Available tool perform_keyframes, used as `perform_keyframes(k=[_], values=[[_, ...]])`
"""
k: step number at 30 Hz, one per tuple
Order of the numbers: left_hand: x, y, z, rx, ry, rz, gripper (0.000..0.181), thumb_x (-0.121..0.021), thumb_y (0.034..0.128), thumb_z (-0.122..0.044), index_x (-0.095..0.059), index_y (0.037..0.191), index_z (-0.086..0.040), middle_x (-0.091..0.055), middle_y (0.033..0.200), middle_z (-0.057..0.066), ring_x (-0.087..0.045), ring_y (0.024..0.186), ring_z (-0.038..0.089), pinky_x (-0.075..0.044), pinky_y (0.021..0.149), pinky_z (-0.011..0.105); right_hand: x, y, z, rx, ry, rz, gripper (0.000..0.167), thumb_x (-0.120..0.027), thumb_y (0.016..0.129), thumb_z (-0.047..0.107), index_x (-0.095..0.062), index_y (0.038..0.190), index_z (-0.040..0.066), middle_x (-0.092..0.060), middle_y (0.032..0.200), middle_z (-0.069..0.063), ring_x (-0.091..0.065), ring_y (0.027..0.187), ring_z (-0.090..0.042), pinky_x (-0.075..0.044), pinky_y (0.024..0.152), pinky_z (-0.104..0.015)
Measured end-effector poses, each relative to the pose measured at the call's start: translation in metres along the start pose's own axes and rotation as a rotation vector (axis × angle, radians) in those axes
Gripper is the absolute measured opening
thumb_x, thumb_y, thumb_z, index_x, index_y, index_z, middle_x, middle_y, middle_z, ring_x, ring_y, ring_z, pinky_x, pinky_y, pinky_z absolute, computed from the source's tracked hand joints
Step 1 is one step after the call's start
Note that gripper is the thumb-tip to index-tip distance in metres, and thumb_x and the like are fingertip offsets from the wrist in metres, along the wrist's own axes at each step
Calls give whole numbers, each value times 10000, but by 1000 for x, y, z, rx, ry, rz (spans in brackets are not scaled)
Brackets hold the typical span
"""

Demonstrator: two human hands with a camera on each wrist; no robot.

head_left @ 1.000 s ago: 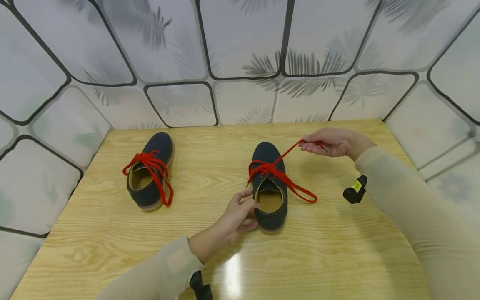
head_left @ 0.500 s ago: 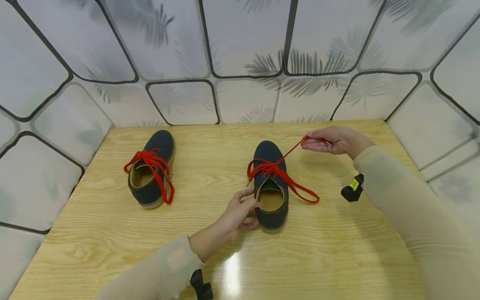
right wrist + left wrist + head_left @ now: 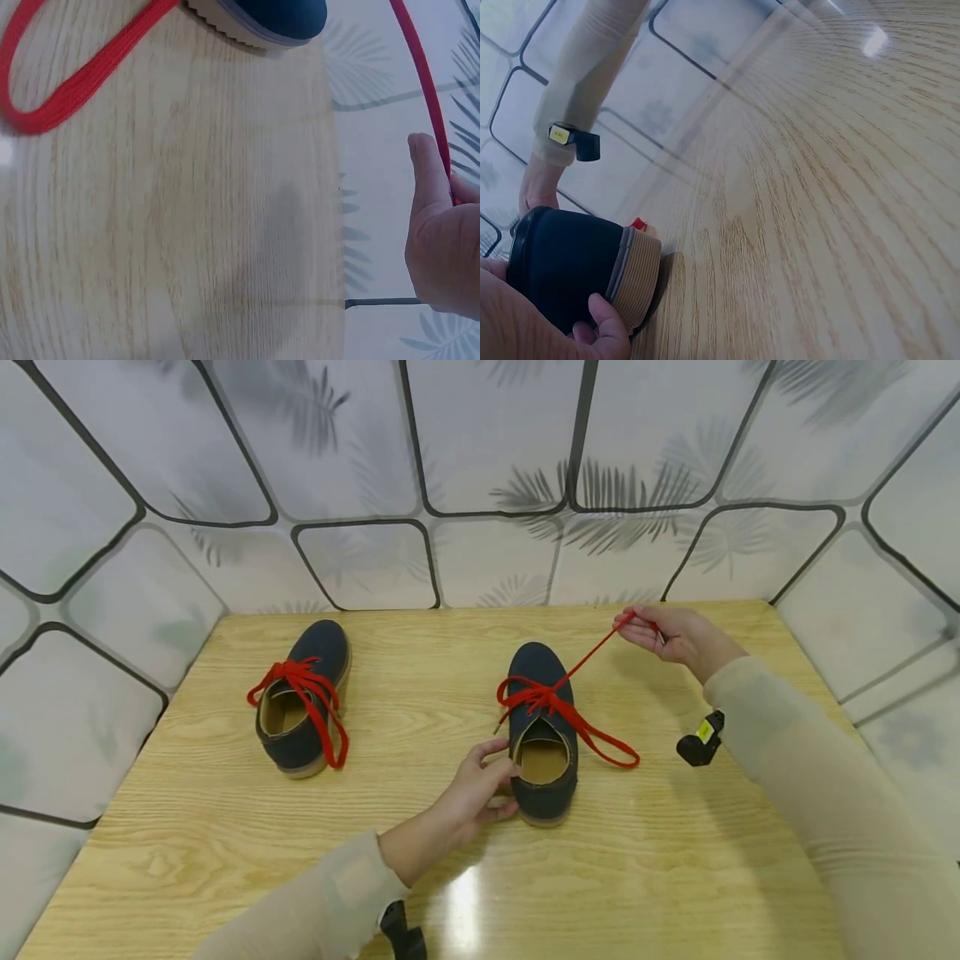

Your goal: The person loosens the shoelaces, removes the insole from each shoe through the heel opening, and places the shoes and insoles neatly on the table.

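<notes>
A dark navy shoe [image 3: 546,800] with a beige lining and a pale sole stands on the table, toe pointing away. Its heel end is gripped by my left hand [image 3: 474,787], with the thumb at the opening's rim and fingers against the side; the left wrist view shows a fingertip near the ribbed sole [image 3: 639,274]. Beyond the toe and to the right, my right hand [image 3: 670,633] pinches one end of the red shoelace [image 3: 592,654], which runs taut up from the bow. The bow's loop [image 3: 75,84] droops onto the table on the right.
A matching navy shoe [image 3: 321,642] with a red lace tied in a bow stands on the left of the wooden table [image 3: 225,852]. Patterned pale panels [image 3: 491,564] rise behind the table and at both sides.
My right hand has drawn the lace end farther right and slightly away, lengthening the taut stretch. My left hand keeps its hold on the shoe.
</notes>
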State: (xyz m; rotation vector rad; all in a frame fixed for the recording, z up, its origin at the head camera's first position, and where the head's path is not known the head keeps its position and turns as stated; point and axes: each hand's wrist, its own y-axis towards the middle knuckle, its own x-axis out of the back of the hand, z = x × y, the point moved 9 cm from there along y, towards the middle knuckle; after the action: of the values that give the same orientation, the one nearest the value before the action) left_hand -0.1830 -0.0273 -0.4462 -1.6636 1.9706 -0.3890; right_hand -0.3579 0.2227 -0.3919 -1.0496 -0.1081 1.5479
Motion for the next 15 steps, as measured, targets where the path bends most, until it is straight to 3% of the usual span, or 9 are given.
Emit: perform_keyframes(k=[11,15], values=[[0,0,0,4,-7,-4,600,-586,809,-130,-371,1368,-122,-500,982,39,-507,809,133,-492,625,235,20,0,12,-8,455,-59,239,-493,939,76,-632,823,-79,-664,798,-248,-682,928,-275,-492,917,-299],[0,0,0,4,-7,-2,603,-589,808,-135,-371,1370,-121,-496,992,41,-507,813,136,-494,627,237,35,-1,20,-16,578,-99,161,-527,925,48,-643,897,-60,-688,901,-224,-639,1048,-222,-432,976,-261]])
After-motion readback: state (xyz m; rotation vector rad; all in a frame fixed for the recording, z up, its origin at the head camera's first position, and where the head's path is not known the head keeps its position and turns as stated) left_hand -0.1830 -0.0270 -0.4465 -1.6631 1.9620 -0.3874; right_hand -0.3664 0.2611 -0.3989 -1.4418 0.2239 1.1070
